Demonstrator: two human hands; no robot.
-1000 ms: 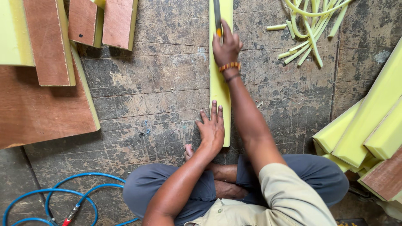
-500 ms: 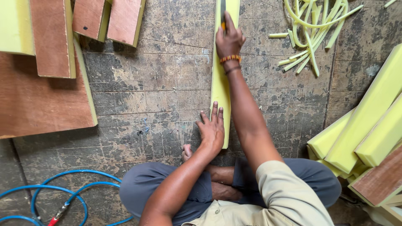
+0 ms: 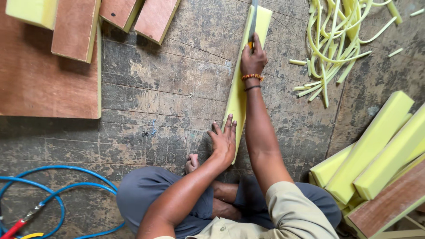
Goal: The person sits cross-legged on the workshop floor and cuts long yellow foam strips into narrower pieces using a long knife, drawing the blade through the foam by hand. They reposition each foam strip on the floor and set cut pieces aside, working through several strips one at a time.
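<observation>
A long yellow foam strip (image 3: 242, 84) lies on the wooden floor (image 3: 177, 84), running from 6 toward 12 o'clock before the seated person. The left hand (image 3: 225, 140) presses flat on its near end to steady it; the right hand (image 3: 253, 56) grips a knife (image 3: 253, 20) at the far end. Foam trimmings (image 3: 332, 44) lie at 2 o'clock, foam blocks (image 3: 376, 150) at 4, a blue hose (image 3: 57, 194) at 8; nothing blocks the strip.

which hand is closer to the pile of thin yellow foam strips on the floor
Right. The right hand grips a knife at the far end of the foam strip, just beside the pile of offcuts. The left hand presses the strip's near end, farther away.
</observation>
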